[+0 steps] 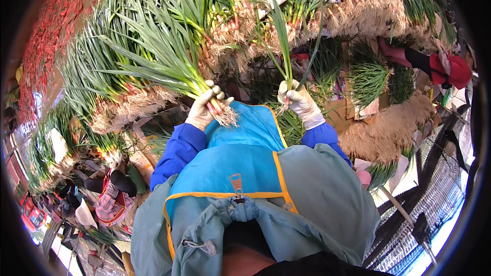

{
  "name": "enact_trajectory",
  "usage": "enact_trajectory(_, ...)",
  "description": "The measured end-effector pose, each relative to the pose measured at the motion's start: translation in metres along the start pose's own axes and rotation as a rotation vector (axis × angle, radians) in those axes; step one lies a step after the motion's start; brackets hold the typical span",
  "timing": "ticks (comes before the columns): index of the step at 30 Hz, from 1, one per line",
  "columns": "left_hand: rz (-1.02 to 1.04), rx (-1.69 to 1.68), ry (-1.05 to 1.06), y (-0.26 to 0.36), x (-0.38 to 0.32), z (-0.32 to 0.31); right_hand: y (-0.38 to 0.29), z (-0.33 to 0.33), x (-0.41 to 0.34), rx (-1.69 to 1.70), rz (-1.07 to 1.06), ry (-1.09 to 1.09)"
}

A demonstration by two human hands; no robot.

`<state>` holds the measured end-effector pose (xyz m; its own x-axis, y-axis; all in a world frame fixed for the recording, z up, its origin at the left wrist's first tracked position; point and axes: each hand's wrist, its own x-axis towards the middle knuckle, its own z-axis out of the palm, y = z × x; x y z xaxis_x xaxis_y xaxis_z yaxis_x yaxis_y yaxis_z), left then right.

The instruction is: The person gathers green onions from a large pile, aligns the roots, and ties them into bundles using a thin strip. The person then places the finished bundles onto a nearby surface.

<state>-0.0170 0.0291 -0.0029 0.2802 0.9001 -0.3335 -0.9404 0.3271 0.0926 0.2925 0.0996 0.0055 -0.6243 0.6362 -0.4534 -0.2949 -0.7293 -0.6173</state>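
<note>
My left hand (203,108), in a pale glove, grips a bunch of green garlic (178,69) by its stem bases. The long leaves fan up to the left, and the whitish roots hang out below my fingers. My right hand (300,101), gloved too, pinches a thin green garlic stalk (284,42) near its root end. Its leaves point upward; a few strands spread to either side. The two hands are apart, above the blue apron (239,165) with yellow edging on my lap. Loose green leaves (289,124) lie below my right hand.
A long curved row of green garlic bunches (126,96) stands ahead, roots towards me. More bunches (368,76) lie on cardboard at right, beside a mass of roots (387,130). A person in red (450,67) is at far right, another in plaid (111,203) at lower left.
</note>
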Motion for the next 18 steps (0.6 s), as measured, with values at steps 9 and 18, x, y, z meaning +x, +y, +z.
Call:
enact_trajectory(9, 0.241, 0.177, 0.022, 0.045, 0.010, 0.017, 0.043, -0.044, 0.022, -1.540, 0.420, 0.421)
enact_trajectory(18, 0.200, 0.145, 0.416, 0.054, 0.057, 0.001, -0.053, 0.054, 0.247, -1.434, -0.130, 0.617)
